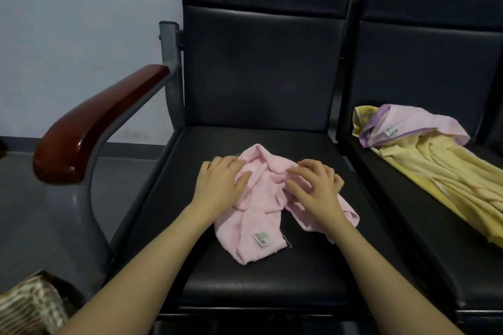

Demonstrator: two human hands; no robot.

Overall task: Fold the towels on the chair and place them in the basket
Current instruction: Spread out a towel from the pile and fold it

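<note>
A crumpled pale pink terry towel (261, 207) is lying on the black padded leatherette seat of the chair (245, 280), roughly at the middle of the cushion. A small white barcode label (261, 237) is showing on its near edge, with a loose thread trailing beside it.

The left hand (217, 185) is resting palm-down on the left part of the pink towel, fingers nearly straight and lying flat, the thumb extending over the fabric; it is pressing rather than gripping.

The right hand (315, 185) is sitting on the right part of the same towel with fingers bent and fingertips digging into the cloth. Whether cloth is actually being pinched between the fingers cannot be told from this view.

On the neighbouring black seat (408, 198) to the right, an unfolded pale yellow towel (446, 185) is lying in a heap, with a pink towel edged in lilac (424, 124) draped over its far end, touching it.

A glossy reddish-brown wooden armrest (92, 125) on a grey metal frame is standing at the left of the chair. A woven basket with patterned beige fabric lining (30, 304) is sitting at the lower left, well apart from the pink towel.
</note>
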